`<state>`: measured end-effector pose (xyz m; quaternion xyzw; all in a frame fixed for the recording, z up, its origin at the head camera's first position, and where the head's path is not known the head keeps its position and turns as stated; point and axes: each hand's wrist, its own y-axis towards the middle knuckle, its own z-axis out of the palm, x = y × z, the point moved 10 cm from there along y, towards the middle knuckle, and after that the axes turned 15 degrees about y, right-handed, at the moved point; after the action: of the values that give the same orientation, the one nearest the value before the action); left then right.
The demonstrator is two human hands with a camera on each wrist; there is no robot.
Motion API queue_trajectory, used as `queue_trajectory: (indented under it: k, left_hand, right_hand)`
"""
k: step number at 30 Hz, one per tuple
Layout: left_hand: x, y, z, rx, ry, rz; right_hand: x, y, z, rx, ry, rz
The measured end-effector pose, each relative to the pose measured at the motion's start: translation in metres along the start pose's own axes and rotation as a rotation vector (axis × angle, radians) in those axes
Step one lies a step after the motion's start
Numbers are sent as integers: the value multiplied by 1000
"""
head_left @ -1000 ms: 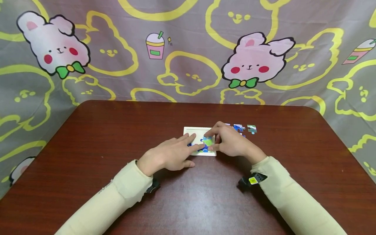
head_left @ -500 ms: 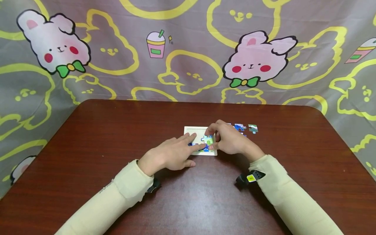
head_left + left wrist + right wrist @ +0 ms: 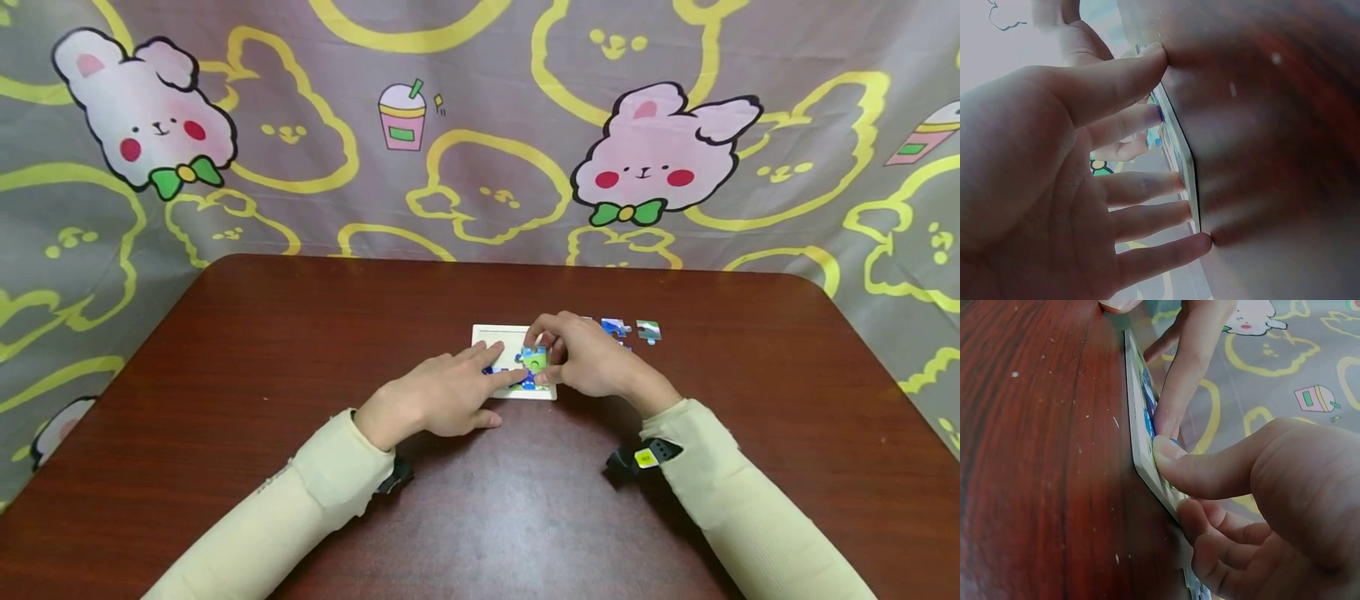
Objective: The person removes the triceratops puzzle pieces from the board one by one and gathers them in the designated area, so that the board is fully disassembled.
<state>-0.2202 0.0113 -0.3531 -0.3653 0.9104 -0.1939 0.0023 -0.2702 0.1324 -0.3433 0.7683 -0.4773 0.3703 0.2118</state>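
A small white puzzle tray (image 3: pixel 512 335) lies on the table, with several blue and green jigsaw pieces fitted along its near side. My left hand (image 3: pixel 442 393) reaches over it from the left, fingers straight and spread; the index fingertip presses on the blue pieces and the thumb rests off the near edge. From the right, my right hand (image 3: pixel 592 357) pinches a green jigsaw piece (image 3: pixel 536 360) between thumb and index finger, low over the tray's right side. In the right wrist view the right thumb (image 3: pixel 1169 452) is right at the tray's rim, next to the left index finger.
Loose jigsaw pieces lie behind the right hand, among them a purple-blue one (image 3: pixel 612 327) and a green-grey one (image 3: pixel 648 331); others are partly hidden by that hand. The dark wooden table (image 3: pixel 337 317) ends at a patterned curtain (image 3: pixel 480 108).
The green piece has shifted and turned slightly under the right fingers, staying at the tray's right side. The left hand keeps its place; the whole view sways a little.
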Motion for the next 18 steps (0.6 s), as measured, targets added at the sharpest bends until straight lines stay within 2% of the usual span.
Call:
queue_trajectory:
  k: [8, 18]
  left_hand:
    - [-1, 1, 1, -1, -1, 5]
    - [0, 0, 1, -2, -1, 4]
  right_hand:
    - [-4, -3, -4, -10, -3, 49]
    - [-3, -2, -6, -23, -7, 45]
